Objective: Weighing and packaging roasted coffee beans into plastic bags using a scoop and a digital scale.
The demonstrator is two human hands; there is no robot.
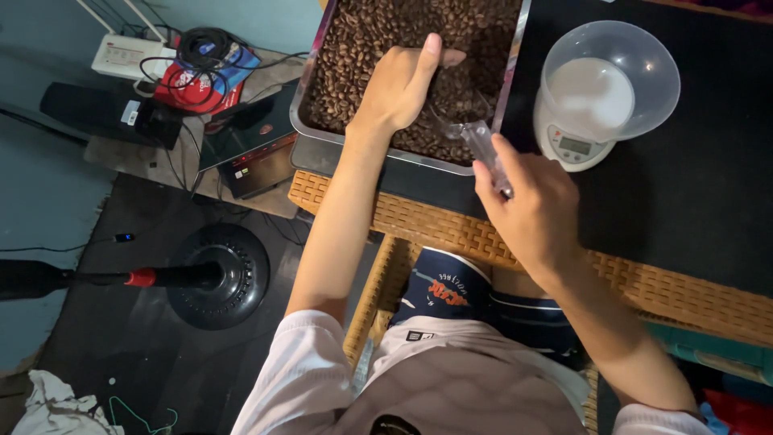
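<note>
Coffee beans (378,32), brown and roasted, filled a shallow metal tray (299,105) at about 12 o'clock of the view, the tray resting on a dark mat over a woven wicker table (451,229). The left hand (400,80) lay among the beans near the tray's front edge, fingers curled loosely downward and thumb stretched toward 1 o'clock; whether it had closed on any beans could not be told, since the palm faced away. The right hand (535,209), at 4 o'clock of the tray, pinched the handle of a clear plastic scoop (475,137) between thumb and fingers, the scoop's bowl angled toward 10 o'clock over the tray's front corner. That hold appeared to keep the bowl low over the beans, with the left hand placed to push them toward it; this was a judgement only. The scoop's transparent bowl was hard to separate from the beans behind it, and its contents could not be determined.

At 2 o'clock of the tray stood a small white digital scale (573,149) carrying a translucent bowl (644,64), seemingly empty. The tray's far end was cut off by the upper frame edge. At 9 o'clock, on the floor, lay tangled cables and boxes (201,68), and lower down a round black stand base (221,278). The person's lap and pale sleeves hid the table's underside.
</note>
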